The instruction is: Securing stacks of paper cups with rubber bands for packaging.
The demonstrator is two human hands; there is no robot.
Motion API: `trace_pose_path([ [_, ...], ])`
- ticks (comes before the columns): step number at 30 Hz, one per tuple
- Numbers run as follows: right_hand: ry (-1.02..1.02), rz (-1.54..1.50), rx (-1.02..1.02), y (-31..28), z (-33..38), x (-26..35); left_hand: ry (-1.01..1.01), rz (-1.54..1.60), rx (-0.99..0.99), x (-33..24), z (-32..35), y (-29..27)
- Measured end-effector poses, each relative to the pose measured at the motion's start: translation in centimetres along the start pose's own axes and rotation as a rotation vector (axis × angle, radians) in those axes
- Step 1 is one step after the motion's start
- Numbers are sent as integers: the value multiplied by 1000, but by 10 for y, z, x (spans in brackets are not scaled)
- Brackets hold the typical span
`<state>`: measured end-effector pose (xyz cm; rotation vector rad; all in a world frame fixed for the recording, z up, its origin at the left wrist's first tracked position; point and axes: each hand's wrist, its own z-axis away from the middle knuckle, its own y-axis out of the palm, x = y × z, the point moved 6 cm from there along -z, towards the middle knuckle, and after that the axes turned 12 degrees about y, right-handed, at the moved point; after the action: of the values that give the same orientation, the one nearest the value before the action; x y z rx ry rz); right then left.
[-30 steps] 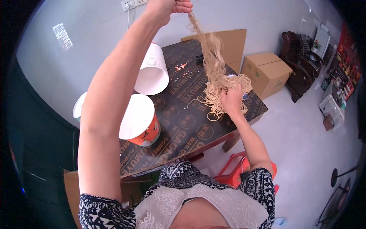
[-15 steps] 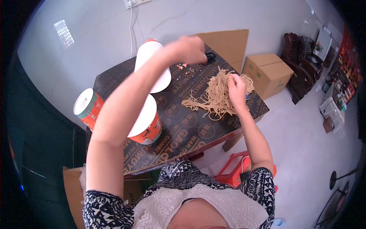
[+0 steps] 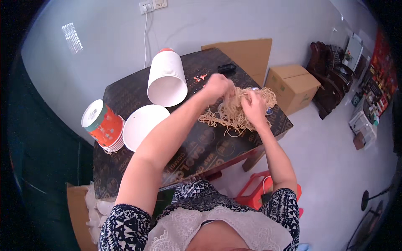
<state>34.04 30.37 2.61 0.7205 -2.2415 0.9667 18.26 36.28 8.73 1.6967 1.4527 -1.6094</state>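
A tangled heap of tan cord (image 3: 234,119) lies on the right part of the dark printed table (image 3: 190,157). My left hand (image 3: 218,87) is closed at the heap's upper left, its fingertips partly blurred, with cord strands at them. My right hand (image 3: 253,108) is closed on strands in the heap's middle, a short way from my left hand. To the left, a stack of white paper buckets (image 3: 166,77) lies on its side, mouth toward me. Nearer stands a white-mouthed paper bucket (image 3: 142,125), partly hidden by my left forearm. Beside it is an upturned stack of orange and green buckets (image 3: 106,127).
A small black object (image 3: 226,68) and red and white bits (image 3: 200,78) lie near the table's far corner. Beyond are a cardboard sheet (image 3: 245,58) and a carton (image 3: 292,87). A red stool (image 3: 251,194) stands below the table's right side; an open box (image 3: 79,213) sits lower left.
My left hand has come down and right from above the far table corner to the cord heap. My right hand stays at the cord, slightly lower. The view has shifted a little.
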Motion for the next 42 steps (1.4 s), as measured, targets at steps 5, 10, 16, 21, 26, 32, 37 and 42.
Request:
trace_pose_path([
  [5,-149,252,-33,7,12,4,3,511,-137,-57,-9,-49],
  [10,-198,349,-108,0,19,15,196,367,-215,-114,-23,-112],
  [16,-195,346,-118,0,22,10,469,595,-103,-168,-40,-199],
  [21,-140,418,-111,-4,19,0,519,522,-352,-211,-28,-209],
  [26,-106,482,-26,8,19,6,616,354,-356,-255,-7,-236],
  [32,-77,568,77,2,22,12,794,266,-438,-336,25,-226],
  [37,-247,355,68,-11,23,72,809,96,-328,-332,22,-188],
  [42,-134,-369,239,-37,18,118,663,52,-44,-308,33,-136],
])
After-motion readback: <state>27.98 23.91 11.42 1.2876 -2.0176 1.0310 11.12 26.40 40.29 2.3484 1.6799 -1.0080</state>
